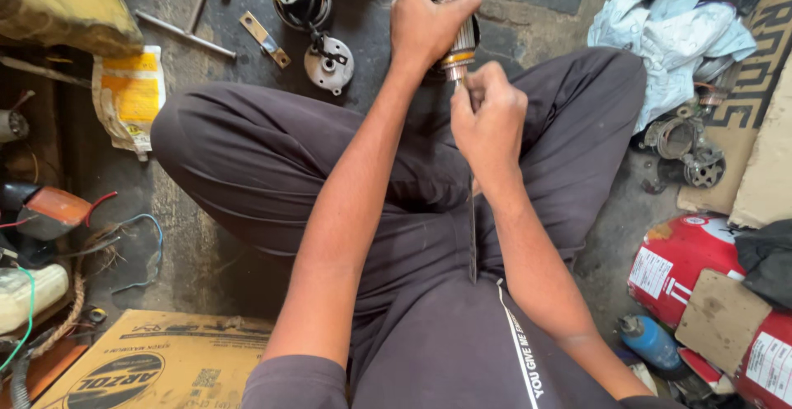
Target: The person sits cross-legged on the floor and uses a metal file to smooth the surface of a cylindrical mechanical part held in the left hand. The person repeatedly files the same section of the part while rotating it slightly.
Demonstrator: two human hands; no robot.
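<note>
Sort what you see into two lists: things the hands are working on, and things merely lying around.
In hand:
left hand grips motor armature
right hand holds thin blade against it

Lying about:
round metal cover
red cylinder
crumpled cloth
cardboard box

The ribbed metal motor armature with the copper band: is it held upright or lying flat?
Roughly upright. The left hand grips the ribbed metal motor armature around its upper part, shaft ends above and below; the right hand works at its lower end.

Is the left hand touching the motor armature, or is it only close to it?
Touching. The head view shows the left hand wrapped around the motor armature, its fingers covering the upper part with no gap. The right hand is closed just below it.
</note>
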